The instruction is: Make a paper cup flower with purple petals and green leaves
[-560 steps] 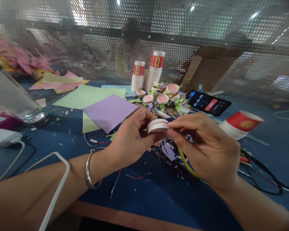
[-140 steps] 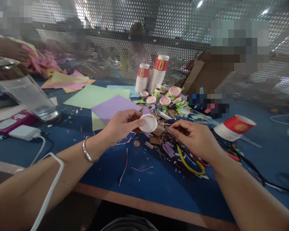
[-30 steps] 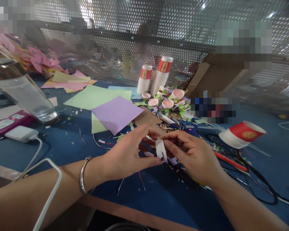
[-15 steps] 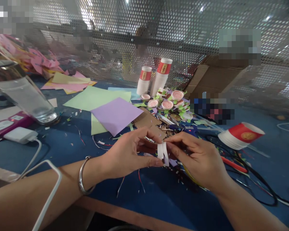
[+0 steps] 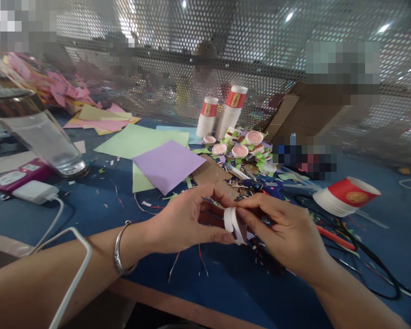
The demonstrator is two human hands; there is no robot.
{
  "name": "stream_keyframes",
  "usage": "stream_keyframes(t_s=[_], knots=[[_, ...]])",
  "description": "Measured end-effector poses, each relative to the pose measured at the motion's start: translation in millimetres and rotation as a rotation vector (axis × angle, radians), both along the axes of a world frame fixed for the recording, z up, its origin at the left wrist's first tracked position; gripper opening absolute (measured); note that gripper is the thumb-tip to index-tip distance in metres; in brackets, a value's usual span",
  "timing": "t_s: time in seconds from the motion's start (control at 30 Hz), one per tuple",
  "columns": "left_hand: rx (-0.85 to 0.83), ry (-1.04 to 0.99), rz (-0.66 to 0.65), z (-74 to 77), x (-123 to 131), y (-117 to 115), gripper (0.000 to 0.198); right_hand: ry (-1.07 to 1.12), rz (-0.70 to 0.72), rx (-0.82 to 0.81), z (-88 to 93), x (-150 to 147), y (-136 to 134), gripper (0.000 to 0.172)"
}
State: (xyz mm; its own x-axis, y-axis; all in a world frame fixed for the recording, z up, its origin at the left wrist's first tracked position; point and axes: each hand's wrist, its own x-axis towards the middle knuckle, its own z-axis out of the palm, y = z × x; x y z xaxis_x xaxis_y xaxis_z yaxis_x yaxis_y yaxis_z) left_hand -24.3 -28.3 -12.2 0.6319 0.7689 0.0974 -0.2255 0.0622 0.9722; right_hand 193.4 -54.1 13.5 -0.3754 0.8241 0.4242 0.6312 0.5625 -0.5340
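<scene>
At the left edge we see a magenta power strip (image 5: 20, 176) with a white charger plug (image 5: 36, 190), and a clear drinking glass (image 5: 53, 144) just above it. Pink paper strips (image 5: 63, 89) pile up in the upper left. Further right, a purple sheet (image 5: 167, 165) overlaps a green sheet (image 5: 133, 139). Near the center, our left hand (image 5: 188, 224) is curved in a wide C, thumb below and fingers above, holding the left side of a short white paper ring (image 5: 230, 220). The ring sits between our hands, just right of center, its rim toward us. Two stacks of paper cups (image 5: 207, 121) and pink-printed discs (image 5: 254, 137) stand above it. Our right hand (image 5: 281, 228) is nearly closed, thumb and forefinger pinching the ring's upper right edge. At the right, a red-and-white paper cup (image 5: 347, 196) stands near black cables (image 5: 380, 269).
</scene>
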Motion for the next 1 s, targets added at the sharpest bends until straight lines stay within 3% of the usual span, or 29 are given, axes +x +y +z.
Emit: stream_keyframes(t_s=[0.3,0.47,0.7,0.9,1.0], knots=[[0.224,0.063,0.053,-0.6,-2.6,1.7,0.04,0.077,-0.094,-0.017,-4.9,5.6,0.9,0.012],[0.323,0.037,0.121,7.1,-5.3,3.1,0.038,0.184,-0.146,-0.147,0.1,5.5,4.7,0.013],[0.354,0.003,0.106,10.8,-5.3,-1.9,0.037,0.407,0.009,-0.546,3.5,0.6,8.1,0.033],[0.34,0.093,-0.035,9.2,-8.7,-0.8,0.055,0.403,0.004,-0.602,4.0,2.1,9.4,0.039],[0.331,0.113,0.043,10.2,-11.3,5.6,0.048,0.266,0.038,-0.602,4.0,5.5,10.5,0.034]])
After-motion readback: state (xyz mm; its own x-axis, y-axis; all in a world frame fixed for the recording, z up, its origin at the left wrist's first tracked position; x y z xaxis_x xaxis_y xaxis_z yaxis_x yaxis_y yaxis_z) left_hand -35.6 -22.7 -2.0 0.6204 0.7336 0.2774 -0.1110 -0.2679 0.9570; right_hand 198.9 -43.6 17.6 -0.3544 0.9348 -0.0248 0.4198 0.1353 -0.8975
